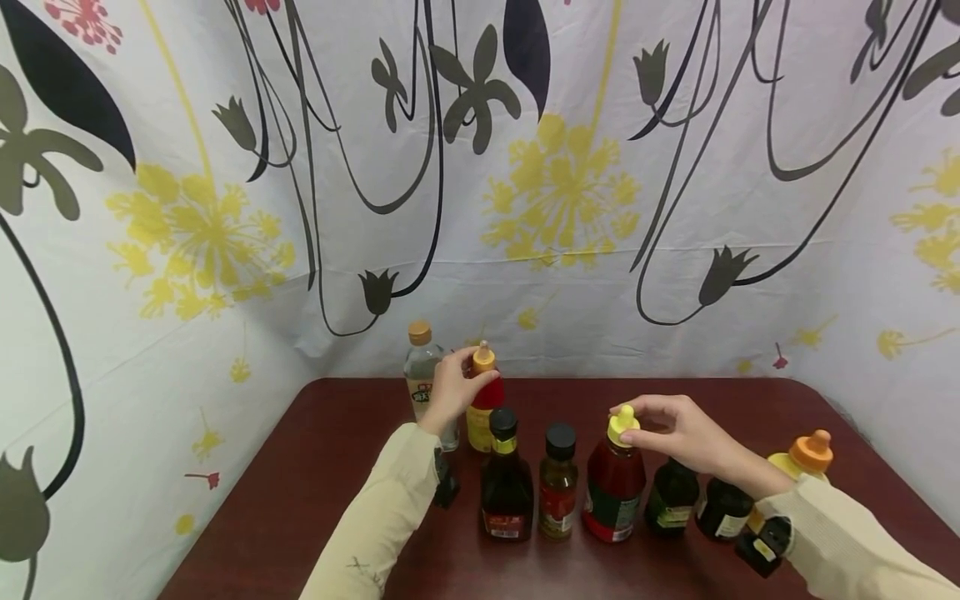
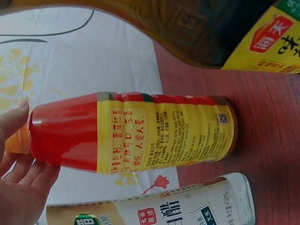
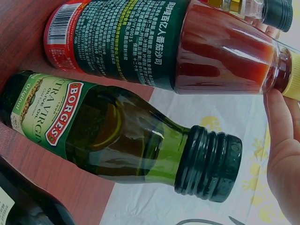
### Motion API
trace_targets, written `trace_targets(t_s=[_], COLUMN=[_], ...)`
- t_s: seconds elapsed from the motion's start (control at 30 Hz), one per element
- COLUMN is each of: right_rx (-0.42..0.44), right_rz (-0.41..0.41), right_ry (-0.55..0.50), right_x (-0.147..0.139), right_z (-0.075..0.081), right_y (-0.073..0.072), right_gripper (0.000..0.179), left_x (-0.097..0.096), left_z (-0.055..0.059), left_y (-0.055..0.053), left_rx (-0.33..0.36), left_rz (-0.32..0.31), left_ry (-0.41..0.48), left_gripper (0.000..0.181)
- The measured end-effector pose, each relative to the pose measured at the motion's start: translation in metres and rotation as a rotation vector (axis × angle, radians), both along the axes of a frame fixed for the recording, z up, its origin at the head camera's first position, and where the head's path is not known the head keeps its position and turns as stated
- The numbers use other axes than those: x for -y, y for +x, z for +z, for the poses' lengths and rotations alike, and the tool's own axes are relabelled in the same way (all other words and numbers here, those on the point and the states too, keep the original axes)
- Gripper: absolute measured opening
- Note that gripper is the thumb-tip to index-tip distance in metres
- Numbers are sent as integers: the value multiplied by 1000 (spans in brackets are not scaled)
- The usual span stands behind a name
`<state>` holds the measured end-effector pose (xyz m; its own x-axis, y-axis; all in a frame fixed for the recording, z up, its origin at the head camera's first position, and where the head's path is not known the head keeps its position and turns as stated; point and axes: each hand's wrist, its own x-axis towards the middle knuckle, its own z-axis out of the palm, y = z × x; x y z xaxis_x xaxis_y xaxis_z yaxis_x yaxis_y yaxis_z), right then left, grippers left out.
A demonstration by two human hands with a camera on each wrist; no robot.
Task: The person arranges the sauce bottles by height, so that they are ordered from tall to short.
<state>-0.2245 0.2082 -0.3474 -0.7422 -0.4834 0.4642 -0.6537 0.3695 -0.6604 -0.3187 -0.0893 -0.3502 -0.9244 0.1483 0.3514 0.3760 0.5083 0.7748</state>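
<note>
At the back of the table, my left hand (image 1: 455, 387) pinches the orange cap of a red squeeze bottle with a yellow label (image 1: 480, 421). In the left wrist view this squeeze bottle (image 2: 136, 133) is upright, with thumb and fingers about its neck. A clear vinegar bottle (image 1: 423, 371) stands just left of it, partly behind the hand. My right hand (image 1: 686, 437) holds a ketchup bottle (image 1: 615, 483) by its yellow nozzle cap, thumb and fingers on either side. Dark red ketchup and a green label show on this ketchup bottle (image 3: 225, 51) in the right wrist view.
A soy sauce bottle (image 1: 506, 487) and a small black-capped bottle (image 1: 558, 492) stand left of the ketchup. To its right are an olive oil bottle (image 1: 672, 496), a dark bottle (image 1: 723, 508) and an orange-capped yellow bottle (image 1: 810, 454). A patterned cloth (image 1: 465, 217) hangs behind the table (image 1: 330, 433).
</note>
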Motion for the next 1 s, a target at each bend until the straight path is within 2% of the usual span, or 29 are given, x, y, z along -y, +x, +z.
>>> trace_targets(t_s=[0.2,0.43,0.73,1.0], right_rx=[0,4,1,11], right_rz=[1,3,6,28], right_ry=[-2,-5,-17,-35], right_x=[-1,-1,-2,-1], right_z=[-1,-1,-2,-2], right_y=[0,0,-1,0], right_gripper=[18,19,19,19], left_x=[-3,-4,-5,-9], left_z=[-5,-7,-9,-9], left_y=[-3,-3,-10,-10], left_rx=[-19,4,42,35], left_rz=[19,45,83,111], left_ry=[-25,22,26,28], left_gripper=[43,43,44,49])
